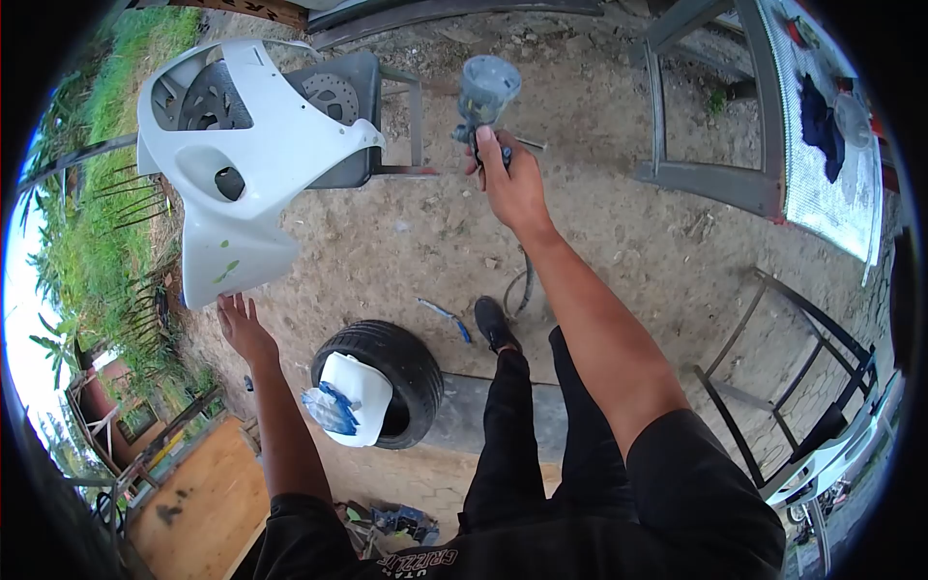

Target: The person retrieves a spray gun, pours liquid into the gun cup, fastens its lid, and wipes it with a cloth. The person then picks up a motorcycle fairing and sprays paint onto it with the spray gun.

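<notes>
Out in front, my right hand (506, 174) grips a spray gun (488, 94) with a clear, paint-stained cup on top. A hose (525, 285) hangs below that forearm. My left hand (246, 331) reaches to the lower edge of a white motorcycle fairing (227, 150), its fingers spread; I cannot tell whether they touch it. Several green marks show on the fairing's lower panel. Part of the fairing rests over a dark grey chair (364, 106), with a brake disc behind it.
A black tyre (425, 372) lies near my feet, bearing a white panel (374, 398) and a blue-and-white cloth. At the right stand a metal-framed table (715, 193) and a black metal frame (739, 387). A blue tool (449, 321) lies on the dirt.
</notes>
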Tool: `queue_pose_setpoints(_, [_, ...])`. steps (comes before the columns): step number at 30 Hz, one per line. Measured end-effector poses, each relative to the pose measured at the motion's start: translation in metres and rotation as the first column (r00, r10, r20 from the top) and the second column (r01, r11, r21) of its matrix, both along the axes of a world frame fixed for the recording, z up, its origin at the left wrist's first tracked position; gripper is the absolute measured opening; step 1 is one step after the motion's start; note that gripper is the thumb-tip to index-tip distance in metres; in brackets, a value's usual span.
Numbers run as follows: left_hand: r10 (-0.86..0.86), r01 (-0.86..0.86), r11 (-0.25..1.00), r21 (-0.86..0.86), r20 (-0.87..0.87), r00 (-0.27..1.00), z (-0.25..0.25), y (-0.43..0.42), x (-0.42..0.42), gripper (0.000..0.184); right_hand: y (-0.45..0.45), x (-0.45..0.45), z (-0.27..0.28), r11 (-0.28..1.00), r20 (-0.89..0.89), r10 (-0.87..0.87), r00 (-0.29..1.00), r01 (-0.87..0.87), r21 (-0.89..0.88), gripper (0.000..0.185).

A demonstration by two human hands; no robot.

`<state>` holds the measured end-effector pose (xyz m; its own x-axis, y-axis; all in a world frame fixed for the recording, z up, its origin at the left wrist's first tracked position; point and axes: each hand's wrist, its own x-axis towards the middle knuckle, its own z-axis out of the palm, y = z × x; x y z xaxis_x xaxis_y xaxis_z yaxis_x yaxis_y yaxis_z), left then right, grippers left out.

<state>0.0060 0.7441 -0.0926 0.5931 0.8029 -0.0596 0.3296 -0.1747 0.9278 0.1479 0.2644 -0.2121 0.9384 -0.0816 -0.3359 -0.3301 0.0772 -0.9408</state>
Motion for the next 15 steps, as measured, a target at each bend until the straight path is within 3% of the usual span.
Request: queue_pose_setpoints(15, [-0.012, 0.014, 0.999, 0.034, -0.066, 0.998, -0.019, -0.012, 0.0, 0.089, 0.033, -0.022, 0.008, 0.982, -0.003, 0.167, 0.986, -0.166, 0.092, 0.071])
